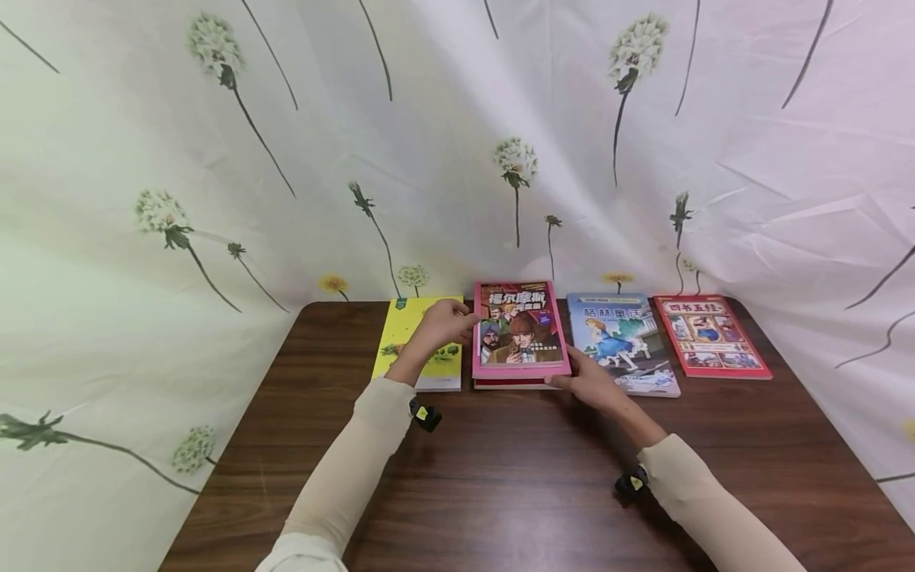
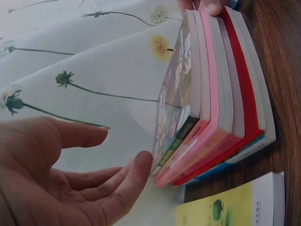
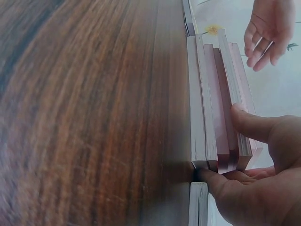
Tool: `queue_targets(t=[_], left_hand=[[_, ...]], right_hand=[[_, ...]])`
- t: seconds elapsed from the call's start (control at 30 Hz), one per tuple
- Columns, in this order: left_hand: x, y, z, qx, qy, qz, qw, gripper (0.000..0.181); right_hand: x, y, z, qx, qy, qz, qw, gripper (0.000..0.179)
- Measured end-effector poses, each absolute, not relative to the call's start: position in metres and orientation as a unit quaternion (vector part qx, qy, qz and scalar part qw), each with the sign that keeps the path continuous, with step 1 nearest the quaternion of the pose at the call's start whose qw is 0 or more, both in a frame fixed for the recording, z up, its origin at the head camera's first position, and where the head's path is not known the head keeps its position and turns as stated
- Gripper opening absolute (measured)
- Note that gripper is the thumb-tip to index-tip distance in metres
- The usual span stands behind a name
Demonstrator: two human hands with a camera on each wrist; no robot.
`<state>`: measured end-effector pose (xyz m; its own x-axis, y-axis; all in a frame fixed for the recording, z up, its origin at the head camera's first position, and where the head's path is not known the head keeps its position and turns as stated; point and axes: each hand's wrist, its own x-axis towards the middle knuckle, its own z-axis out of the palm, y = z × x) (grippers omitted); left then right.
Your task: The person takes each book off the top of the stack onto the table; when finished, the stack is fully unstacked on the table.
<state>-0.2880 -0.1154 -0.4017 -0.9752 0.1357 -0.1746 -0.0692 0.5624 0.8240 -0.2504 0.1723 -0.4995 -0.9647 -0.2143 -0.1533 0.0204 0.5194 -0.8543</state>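
Note:
Near the wall at the middle of the table, several books lie in a stack (image 1: 522, 330). On top is a comic-style book (image 2: 178, 84) with a capped figure on its cover; pink and red books show beneath. My right hand (image 1: 596, 385) grips the stack's front right corner, its thumb (image 3: 256, 125) on the page edges and its fingers against the side. Beside the stack's left side is my left hand (image 1: 443, 322), above a yellow book (image 1: 439, 369). In the left wrist view its fingers (image 2: 127, 183) are loosely bent, apart from the thumb, and hold nothing.
Right of the stack lie a blue book (image 1: 622, 342) and, farther right, a red book (image 1: 715, 338). A white cloth (image 1: 429, 159) printed with dandelions hangs behind the brown wooden table (image 1: 500, 477).

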Motion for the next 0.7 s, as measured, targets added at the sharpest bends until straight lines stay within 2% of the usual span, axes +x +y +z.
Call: queue_targets(t=[0.1,0.27,0.43,0.7], left_hand=[[-0.291,-0.109,-0.403,0.014,0.881,0.456,0.121,0.048],[-0.294,-0.098,-0.410,0.006,0.904,0.408,0.130,0.029],[-0.296,-0.086,-0.417,0.007,0.925,0.359,0.121,0.052],[-0.295,-0.072,-0.426,0.018,0.947,0.309,0.091,0.062]], right_hand=[[-0.250,0.172,-0.499,-0.059,0.865,-0.485,0.117,0.080],[-0.248,0.171,-0.499,-0.061,0.869,-0.478,0.115,0.081],[-0.248,0.171,-0.498,-0.061,0.868,-0.480,0.114,0.080],[-0.247,0.170,-0.497,-0.055,0.864,-0.485,0.121,0.080]])
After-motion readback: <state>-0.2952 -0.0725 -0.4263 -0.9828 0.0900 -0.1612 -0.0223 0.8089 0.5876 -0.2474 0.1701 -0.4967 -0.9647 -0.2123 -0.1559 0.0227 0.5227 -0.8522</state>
